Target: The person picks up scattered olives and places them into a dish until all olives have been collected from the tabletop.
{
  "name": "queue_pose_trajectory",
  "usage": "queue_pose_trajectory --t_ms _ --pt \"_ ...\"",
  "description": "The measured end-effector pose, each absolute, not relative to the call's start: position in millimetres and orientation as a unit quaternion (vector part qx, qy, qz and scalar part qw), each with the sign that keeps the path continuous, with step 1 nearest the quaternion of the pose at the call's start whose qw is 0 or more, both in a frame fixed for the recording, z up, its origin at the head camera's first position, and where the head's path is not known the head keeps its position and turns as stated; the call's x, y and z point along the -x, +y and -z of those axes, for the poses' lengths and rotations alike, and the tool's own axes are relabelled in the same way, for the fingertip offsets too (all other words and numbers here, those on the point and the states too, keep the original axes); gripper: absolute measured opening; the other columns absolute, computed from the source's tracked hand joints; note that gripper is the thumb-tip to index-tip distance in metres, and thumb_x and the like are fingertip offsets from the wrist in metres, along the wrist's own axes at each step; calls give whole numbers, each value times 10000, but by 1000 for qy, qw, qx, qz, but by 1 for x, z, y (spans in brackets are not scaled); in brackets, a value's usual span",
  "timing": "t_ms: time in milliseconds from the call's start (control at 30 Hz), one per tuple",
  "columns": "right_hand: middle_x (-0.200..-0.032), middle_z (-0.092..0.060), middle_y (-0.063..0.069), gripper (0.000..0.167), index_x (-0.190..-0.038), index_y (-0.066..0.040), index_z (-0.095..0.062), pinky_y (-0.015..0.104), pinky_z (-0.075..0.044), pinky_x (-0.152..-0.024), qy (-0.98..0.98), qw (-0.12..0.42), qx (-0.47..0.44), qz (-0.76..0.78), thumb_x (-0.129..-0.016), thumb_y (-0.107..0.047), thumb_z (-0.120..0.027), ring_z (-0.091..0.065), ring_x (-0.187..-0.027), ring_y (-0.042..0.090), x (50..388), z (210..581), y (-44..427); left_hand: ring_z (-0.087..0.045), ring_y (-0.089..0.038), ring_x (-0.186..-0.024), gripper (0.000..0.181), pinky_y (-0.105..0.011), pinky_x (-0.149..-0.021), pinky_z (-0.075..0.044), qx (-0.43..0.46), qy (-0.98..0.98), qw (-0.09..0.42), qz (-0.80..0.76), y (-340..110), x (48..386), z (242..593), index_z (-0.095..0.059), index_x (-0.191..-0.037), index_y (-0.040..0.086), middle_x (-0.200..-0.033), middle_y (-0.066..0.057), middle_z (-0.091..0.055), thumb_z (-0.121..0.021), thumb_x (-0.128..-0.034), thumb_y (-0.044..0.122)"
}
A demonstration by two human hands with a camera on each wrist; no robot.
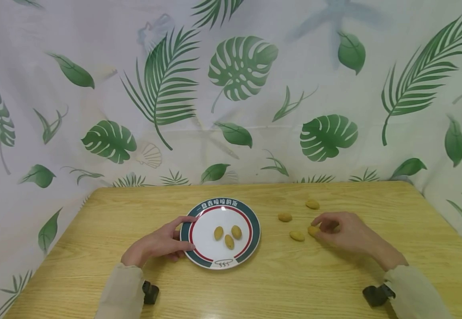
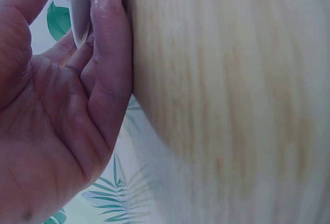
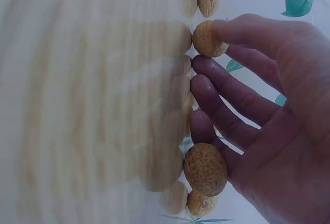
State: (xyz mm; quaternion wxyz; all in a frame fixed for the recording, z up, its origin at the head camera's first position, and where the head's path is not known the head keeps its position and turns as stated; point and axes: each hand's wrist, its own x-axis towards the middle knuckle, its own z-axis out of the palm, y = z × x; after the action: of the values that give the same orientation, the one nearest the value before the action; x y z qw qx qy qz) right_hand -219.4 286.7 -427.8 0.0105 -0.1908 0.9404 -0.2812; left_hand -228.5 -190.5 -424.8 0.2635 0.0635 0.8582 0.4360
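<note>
My left hand (image 1: 157, 241) grips the left rim of a round plate (image 1: 253, 217), with fingers above and below its edge. The plate is white with a dark teal border and red ring; its edge (image 2: 78, 18) shows between the fingers in the left wrist view. Three oval, yellow-brown nut-like pieces (image 1: 229, 242) lie on it. On the table to its right, my right hand (image 1: 346, 232) pinches another nut-like piece (image 3: 209, 39) between thumb and index finger. Its other fingers are loosely bent. A large-looking piece (image 3: 205, 169) sits beside the little finger in the right wrist view.
Three loose pieces lie left of and beyond the right hand, one of them the far piece (image 1: 312, 204). The wooden table (image 1: 255, 292) ends at a leaf-printed cloth (image 1: 271, 150) behind it. A black wrist camera (image 1: 376, 295) sits on each arm.
</note>
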Motion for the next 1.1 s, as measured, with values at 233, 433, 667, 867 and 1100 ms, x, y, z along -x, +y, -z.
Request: queue_pose_trajectory --t_ms 233,433,667,867,1100 --pt "-917 -707 -76 174 -1072 -189 -748 234 -519 -718 941 13 187 280 -903 -224 -766 -617 -842 15 220 428 286 -615 -168 -682 733 -267 -630 -533 -63 859 260 -437 -189 227 423 -368 -1546 248 -942 -64 -670 -759 -927 236" --pt "-924 -714 -72 167 -1072 -186 -750 232 -522 -718 941 9 187 282 -911 -226 -758 -625 -847 16 220 429 286 -610 -170 -680 732 -267 -628 -528 -63 858 261 -438 -189 226 423 -367 -1548 251 -940 -65 -667 -756 -928 233" --pt "-956 -728 -66 178 -1091 -184 -755 243 -518 -731 940 1 187 285 -921 -238 -752 -634 -863 18 221 430 286 -611 -169 -682 723 -259 -633 -525 -61 857 264 -439 -190 228 424 -376 -1538 258 -939 -65 -669 -759 -925 239" --pt "-931 -721 -80 174 -1097 -179 -755 231 -512 -700 935 -20 195 295 -924 -199 -742 -625 -828 -6 220 428 283 -617 -168 -689 725 -257 -635 -529 -60 856 265 -440 -190 228 424 -373 -1540 252 -952 -66 -672 -757 -926 236" --pt "-886 -699 -85 178 -1106 -168 -753 226 -469 -639 932 -28 200 302 -932 -202 -738 -601 -793 -7 218 420 272 -615 -172 -690 735 -266 -639 -533 -55 857 263 -439 -188 226 421 -367 -1545 248 -957 -63 -674 -761 -925 231"
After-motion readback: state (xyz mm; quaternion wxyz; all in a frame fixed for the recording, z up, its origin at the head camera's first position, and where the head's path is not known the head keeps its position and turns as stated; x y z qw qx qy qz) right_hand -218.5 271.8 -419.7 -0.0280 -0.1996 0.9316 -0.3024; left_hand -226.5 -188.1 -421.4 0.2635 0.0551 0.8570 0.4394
